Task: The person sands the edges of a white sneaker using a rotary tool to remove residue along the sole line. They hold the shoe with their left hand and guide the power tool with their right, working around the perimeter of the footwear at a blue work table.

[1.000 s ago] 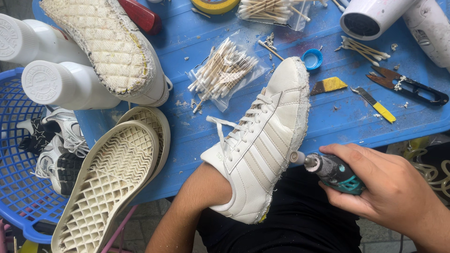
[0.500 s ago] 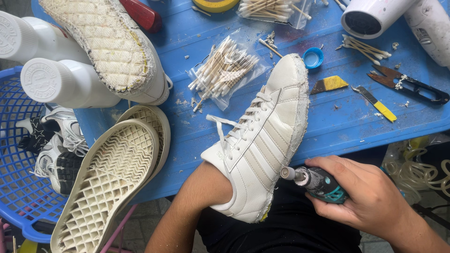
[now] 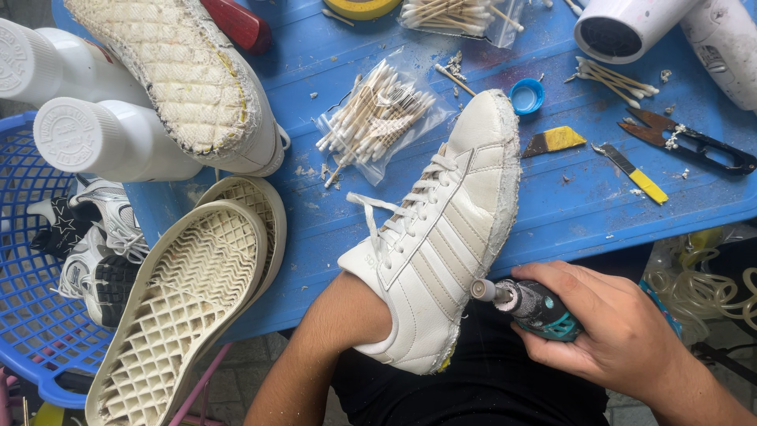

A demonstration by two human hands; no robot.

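A white laced sneaker (image 3: 441, 237) with no outsole lies across the front edge of the blue table (image 3: 552, 205), its toe pointing away from me. My left hand is hidden inside the shoe; only the forearm (image 3: 315, 355) shows. My right hand (image 3: 615, 331) grips a small teal and black rotary tool (image 3: 532, 306). Its round sanding tip touches the rough lower edge of the sneaker near the heel side.
Two detached cream outsoles (image 3: 181, 308) lean at the table's left edge. Another upturned sneaker (image 3: 189, 79) and two white bottles (image 3: 102, 134) lie behind them. A blue basket (image 3: 31, 331) holds more shoes. Cotton swabs (image 3: 374, 118), thread snips (image 3: 686, 142), a hair dryer (image 3: 631, 28) lie further back.
My right hand has brought the rotary tool left and slightly up along the sneaker's edge, until its tip meets the edge. The sneaker has stayed in place.
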